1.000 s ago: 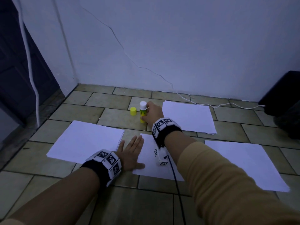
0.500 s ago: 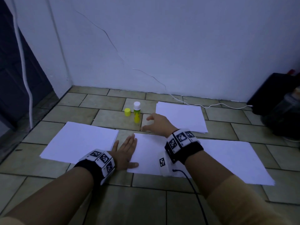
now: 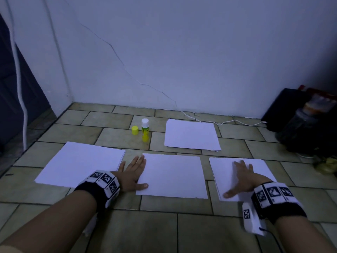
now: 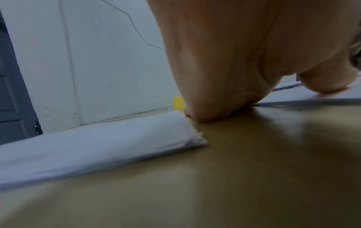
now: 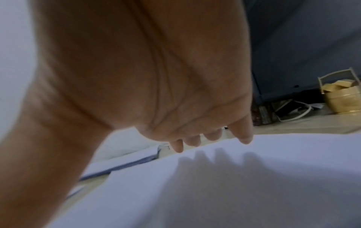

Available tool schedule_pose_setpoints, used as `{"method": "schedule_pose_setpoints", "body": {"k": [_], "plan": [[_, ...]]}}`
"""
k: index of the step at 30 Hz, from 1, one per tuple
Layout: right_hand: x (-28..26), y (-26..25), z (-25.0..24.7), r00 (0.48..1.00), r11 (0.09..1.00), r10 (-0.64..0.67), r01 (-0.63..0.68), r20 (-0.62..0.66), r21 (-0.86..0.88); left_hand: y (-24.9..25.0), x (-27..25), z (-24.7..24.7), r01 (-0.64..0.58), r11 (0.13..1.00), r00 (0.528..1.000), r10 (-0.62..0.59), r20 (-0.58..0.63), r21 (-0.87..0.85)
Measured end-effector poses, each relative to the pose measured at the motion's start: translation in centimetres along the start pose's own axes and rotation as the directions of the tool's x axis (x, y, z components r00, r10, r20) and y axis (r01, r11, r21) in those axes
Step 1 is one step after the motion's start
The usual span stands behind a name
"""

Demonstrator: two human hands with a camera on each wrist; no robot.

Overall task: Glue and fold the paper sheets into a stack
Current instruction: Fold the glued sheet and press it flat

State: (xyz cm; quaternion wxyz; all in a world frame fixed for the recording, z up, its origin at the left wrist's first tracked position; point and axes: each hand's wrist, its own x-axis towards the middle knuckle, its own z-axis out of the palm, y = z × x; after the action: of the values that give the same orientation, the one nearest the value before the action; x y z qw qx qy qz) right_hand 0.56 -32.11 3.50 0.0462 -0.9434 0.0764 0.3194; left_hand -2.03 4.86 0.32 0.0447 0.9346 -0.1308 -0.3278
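Note:
Several white paper lots lie on the tiled floor: a left stack (image 3: 82,164), a middle sheet (image 3: 173,175), a right stack (image 3: 259,170) and a far stack (image 3: 191,135). An uncapped yellow glue stick (image 3: 145,130) stands upright beyond the middle sheet, its yellow cap (image 3: 135,130) beside it. My left hand (image 3: 133,172) lies flat and open on the floor, thumb touching the middle sheet's left edge. My right hand (image 3: 238,178) is spread open over the right stack (image 5: 254,177), fingers straight; in the right wrist view the fingertips (image 5: 245,139) hover just above the paper.
A white wall rises close behind the papers, with a white cable (image 3: 218,122) along its foot. Dark bags and clutter (image 3: 302,123) fill the right corner, next to a small gold-coloured pail (image 5: 343,98). A dark door (image 3: 16,99) stands at the left.
My right hand let go of the glue stick, left it standing, and swung right and back to the right stack. The left hand stayed flat where it was.

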Motion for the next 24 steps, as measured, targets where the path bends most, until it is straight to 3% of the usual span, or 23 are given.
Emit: {"method": "schedule_pose_setpoints", "body": {"k": [9, 15, 20, 24], "plan": [[0.9, 1.8, 2.6, 0.998, 0.996, -0.048, 0.051, -0.045, 0.075, -0.4, 0.0, 0.2, -0.025, 1.000, 1.000, 0.025, 0.010, -0.010], [0.5, 3.0, 2.2, 0.993, 0.961, -0.109, 0.119, -0.050, 0.251, -0.3, 0.2, 0.2, -0.005, 1.000, 1.000, 0.005, 0.014, 0.001], [-0.9, 3.5, 0.0, 0.950, 0.907, -0.025, 0.153, -0.313, 0.392, 0.0, 0.3, 0.3, 0.016, 1.000, 1.000, -0.016, 0.004, 0.004], [-4.7, -0.1, -2.8, 0.846, 0.829, -0.045, 0.328, -0.531, 0.453, 0.1, 0.3, 0.2, 0.024, 1.000, 1.000, -0.024, 0.007, 0.000]]}}
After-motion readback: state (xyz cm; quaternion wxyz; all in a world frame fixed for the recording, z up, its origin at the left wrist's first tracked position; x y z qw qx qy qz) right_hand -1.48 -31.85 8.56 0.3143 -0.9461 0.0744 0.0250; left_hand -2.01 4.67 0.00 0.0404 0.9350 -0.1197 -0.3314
